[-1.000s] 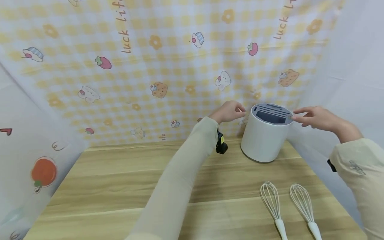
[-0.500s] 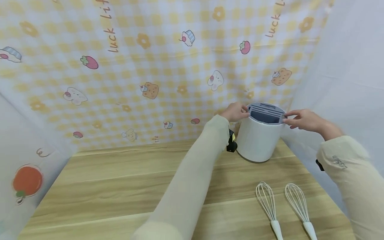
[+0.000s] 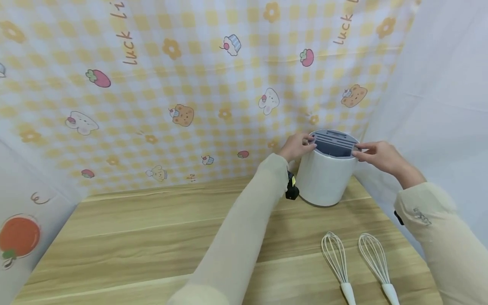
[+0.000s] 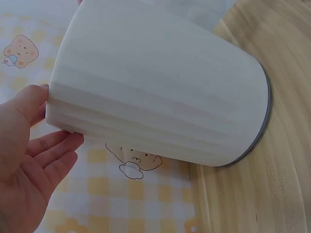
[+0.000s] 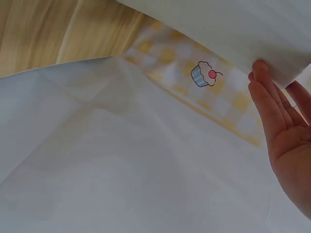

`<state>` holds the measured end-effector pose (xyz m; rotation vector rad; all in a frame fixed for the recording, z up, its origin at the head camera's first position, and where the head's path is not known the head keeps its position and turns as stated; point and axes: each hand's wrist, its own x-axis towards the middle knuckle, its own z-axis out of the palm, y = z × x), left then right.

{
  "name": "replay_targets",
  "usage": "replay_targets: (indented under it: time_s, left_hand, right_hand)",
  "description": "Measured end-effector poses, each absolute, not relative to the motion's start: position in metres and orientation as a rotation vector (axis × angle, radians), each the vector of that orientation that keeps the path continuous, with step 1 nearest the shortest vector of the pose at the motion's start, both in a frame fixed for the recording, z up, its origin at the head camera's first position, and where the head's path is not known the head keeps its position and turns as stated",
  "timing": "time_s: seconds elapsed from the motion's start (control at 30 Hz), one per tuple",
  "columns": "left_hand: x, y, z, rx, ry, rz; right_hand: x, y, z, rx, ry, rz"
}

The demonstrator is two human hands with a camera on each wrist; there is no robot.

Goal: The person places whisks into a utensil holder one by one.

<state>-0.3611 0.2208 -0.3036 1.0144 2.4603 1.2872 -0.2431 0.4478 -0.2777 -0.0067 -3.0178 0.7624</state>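
A white, rounded utensil holder [image 3: 324,180] with a grey slotted insert [image 3: 332,148] stands upright at the back right of the wooden table. My left hand [image 3: 296,147] pinches its rim on the left side; the left wrist view shows the thumb at the top edge and the fingers along the outer wall [image 4: 155,87]. On the opposite side, my right hand [image 3: 383,157] grips the rim between thumb and fingers. In the right wrist view, the fingers [image 5: 269,97] lie against the outer wall, with the thumb at the top edge.
Two whisks with white handles, a left whisk [image 3: 335,258] and a right whisk [image 3: 374,258], lie on the wooden table [image 3: 145,241] in front of the holder. A yellow checked cloth [image 3: 213,84] hangs behind, and a white sheet [image 3: 431,114] borders the right side.
Both hands have closed in from either side of the holder and taken hold of its rim. The head view has turned slightly right; the whisks stay put on the table.
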Motion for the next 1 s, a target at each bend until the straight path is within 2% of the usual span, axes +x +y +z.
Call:
replay_targets:
  time_s: [0.5,1.0]
  left_hand:
    - [-0.358,0.196,-0.307,0.997,2.444,1.355]
    - [-0.348,0.138,-0.309,1.007,2.480,1.395]
  right_hand:
    - [-0.244,0.428,-0.278,0.077,-3.015,0.739]
    - [-0.243,0.385,-0.277,0.208,-3.000,0.797]
